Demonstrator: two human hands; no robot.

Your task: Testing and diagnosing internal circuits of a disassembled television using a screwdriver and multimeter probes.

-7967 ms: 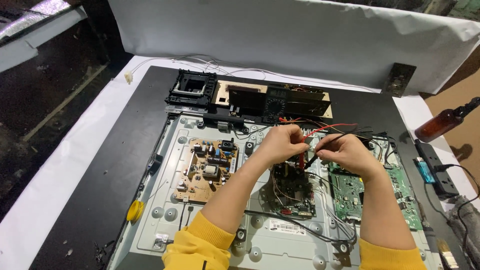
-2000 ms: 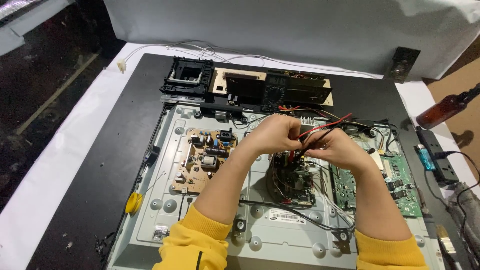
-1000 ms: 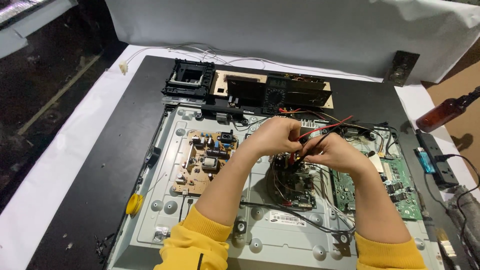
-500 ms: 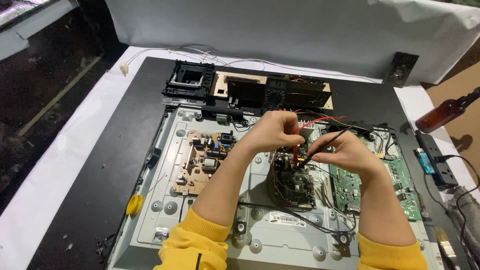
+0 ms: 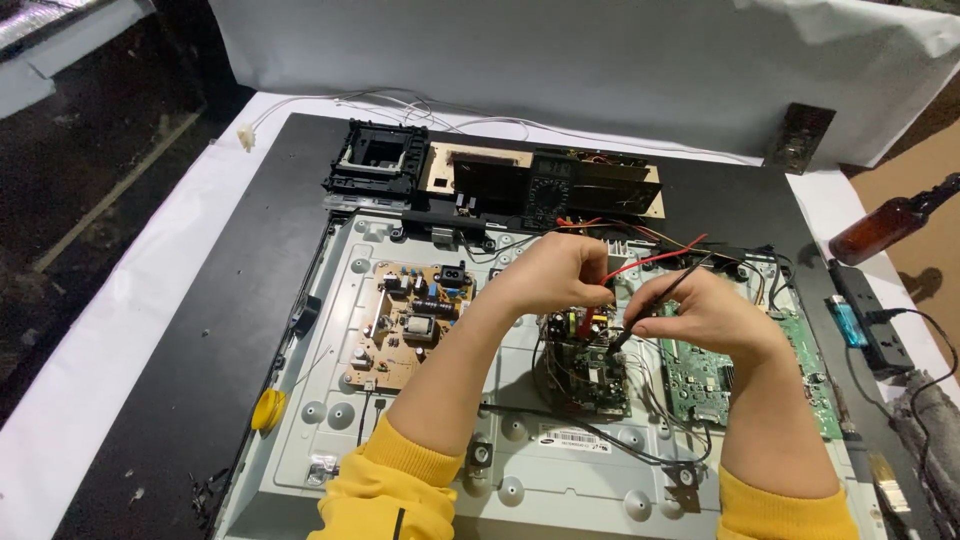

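Both hands, left (image 5: 555,272) and right (image 5: 705,312), have shifted the probes slightly lower over the small board (image 5: 585,360).

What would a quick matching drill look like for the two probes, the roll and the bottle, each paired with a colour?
Things:
1. Probe in the left hand
2. Probe in the right hand
3. Roll at the panel's left edge
4. Bottle at the far right

Colours:
A. brown
B. yellow
C. red
D. black

Pairs:
1 red probe - C
2 black probe - D
3 roll - B
4 bottle - A
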